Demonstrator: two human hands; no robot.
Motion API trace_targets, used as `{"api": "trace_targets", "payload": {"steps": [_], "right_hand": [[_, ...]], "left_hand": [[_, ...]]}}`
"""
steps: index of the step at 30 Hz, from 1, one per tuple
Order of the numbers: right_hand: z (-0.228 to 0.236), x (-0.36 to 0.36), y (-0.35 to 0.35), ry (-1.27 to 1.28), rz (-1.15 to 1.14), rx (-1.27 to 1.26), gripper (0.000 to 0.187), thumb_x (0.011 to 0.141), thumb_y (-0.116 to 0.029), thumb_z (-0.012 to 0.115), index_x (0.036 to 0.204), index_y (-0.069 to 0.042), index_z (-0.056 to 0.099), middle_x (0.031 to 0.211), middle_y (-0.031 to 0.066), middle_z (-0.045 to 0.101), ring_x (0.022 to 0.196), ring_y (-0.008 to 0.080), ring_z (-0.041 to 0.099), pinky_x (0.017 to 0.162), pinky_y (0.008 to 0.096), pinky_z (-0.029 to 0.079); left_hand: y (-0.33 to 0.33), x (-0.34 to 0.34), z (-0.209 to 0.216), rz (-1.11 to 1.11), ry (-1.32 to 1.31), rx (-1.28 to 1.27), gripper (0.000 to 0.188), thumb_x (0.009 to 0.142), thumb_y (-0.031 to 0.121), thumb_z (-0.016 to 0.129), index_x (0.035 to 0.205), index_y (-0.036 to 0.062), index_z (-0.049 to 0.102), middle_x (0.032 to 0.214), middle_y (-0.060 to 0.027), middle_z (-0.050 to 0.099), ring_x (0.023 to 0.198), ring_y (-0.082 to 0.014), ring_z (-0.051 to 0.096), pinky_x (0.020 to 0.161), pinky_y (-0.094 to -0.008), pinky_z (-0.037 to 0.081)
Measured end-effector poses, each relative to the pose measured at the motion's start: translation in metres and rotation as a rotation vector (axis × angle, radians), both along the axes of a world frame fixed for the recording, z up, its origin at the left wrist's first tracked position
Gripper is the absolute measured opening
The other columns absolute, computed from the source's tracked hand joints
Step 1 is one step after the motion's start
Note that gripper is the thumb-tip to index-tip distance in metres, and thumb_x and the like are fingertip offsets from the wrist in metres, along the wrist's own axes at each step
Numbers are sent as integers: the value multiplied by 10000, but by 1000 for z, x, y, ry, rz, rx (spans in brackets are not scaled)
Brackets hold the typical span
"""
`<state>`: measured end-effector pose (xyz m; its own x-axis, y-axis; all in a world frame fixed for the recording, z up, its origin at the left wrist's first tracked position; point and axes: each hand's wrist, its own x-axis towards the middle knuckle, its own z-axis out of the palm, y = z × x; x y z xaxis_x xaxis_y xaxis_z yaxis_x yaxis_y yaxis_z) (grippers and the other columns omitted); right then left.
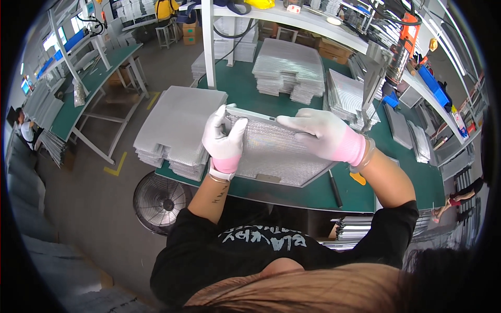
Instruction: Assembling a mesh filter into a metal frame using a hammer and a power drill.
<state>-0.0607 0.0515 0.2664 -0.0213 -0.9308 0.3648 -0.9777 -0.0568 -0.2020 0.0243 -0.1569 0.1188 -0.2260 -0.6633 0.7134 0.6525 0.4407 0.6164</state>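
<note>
Panel tilted over green table; far side hidden, upper corners covered. Left hand closed on panel's left corner, thumb across face; right hand part-curled at panel's right top edge, firmness of grip cannot tell. Blue bin right of panel, contents unclear. Stack left of panel; fan on floor below-left.

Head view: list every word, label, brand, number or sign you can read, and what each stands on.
Black shirt: large pale lettering, not copied out here.
Left forearm: small dark marks, too small to read.
Red-and-white item on the upper shelf: print too small to read.
Held panel: no readable text.
</note>
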Motion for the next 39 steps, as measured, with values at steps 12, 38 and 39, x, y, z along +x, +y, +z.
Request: {"api": "trace_targets", "payload": {"steps": [12,38,39], "right_hand": [[2,0,-3,-31,8,6,525,779,37,609,1290,-79,592,820,146,560,765,331,582,693,396,483],[19,12,-62,-66,24,117,339,814,-107,650,1140,-43,583,842,134,616,778,318,632,705,379,503],[15,9,-63,-67,27,118,339,814,-107,650,1140,-43,583,842,134,616,778,318,632,705,379,503]], "left_hand": [[-14,2,-1,-266,61,129,315,854,-61,658,1166,-42,623,1078,-61,637,927,-108,594,835,-239,485],[-30,7,8,-415,88,-37,214,904,50,658,1096,34,564,1146,-89,564,963,-130,556,856,-258,451],[-30,7,7,-380,67,-72,216,911,65,652,1104,34,558,1147,-92,560,959,-133,557,852,-258,450]]}}
